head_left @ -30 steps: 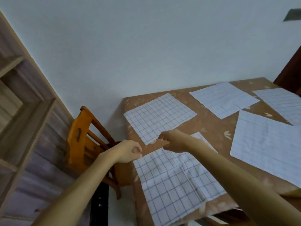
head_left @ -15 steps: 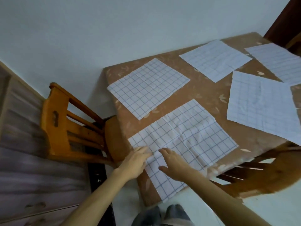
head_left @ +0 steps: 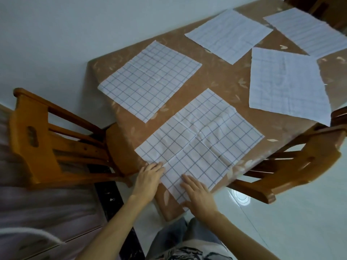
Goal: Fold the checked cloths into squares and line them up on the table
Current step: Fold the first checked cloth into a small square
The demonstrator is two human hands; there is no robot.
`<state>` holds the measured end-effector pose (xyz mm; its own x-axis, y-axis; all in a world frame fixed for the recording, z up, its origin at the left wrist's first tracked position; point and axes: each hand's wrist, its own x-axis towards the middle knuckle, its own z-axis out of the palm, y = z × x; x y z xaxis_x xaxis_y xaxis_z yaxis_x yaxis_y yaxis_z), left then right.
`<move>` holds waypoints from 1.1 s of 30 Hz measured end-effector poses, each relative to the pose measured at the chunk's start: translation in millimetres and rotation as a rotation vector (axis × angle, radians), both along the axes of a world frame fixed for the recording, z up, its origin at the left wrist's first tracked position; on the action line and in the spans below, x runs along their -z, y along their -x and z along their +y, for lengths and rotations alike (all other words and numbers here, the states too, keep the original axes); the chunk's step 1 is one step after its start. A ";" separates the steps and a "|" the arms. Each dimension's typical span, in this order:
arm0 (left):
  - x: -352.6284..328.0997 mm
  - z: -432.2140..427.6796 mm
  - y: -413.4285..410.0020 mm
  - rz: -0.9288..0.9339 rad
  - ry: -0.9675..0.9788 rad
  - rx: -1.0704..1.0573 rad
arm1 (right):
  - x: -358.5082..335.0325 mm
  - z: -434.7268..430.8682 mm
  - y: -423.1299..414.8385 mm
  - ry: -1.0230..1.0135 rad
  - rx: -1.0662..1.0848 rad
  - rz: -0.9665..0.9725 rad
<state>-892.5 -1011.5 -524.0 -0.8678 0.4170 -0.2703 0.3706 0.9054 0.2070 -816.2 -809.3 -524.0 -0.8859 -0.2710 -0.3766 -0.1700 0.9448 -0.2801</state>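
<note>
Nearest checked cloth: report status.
Left hand and right hand flat, open, on nearest checked cloth. Cloth unfolded, creased, overhanging table corner. Nothing blocking.

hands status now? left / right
Left hand: open, flat, fingertips on the near cloth edge, holding nothing.
Right hand: open, palm down on the same cloth's near corner, holding nothing.

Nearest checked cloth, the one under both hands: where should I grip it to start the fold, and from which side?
Take the nearest cloth by the two corners of its near edge, coming from the table's near side. That edge already lies under the left hand and right hand, and its near corner seems to overhang the table edge, so fingers can probably slip beneath. It lies flat, creased across the middle; lift and carry toward the far edge.
</note>
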 end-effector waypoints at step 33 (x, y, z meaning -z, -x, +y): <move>-47.5 -67.5 34.7 -0.115 -0.569 -0.333 | -95.5 90.4 44.2 0.570 0.550 -0.003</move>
<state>-927.1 -1079.0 -476.5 -0.9537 0.2368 -0.1854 0.0377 0.7058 0.7074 -860.4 -718.9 -428.5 -0.9480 0.0531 -0.3138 0.2808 0.6037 -0.7461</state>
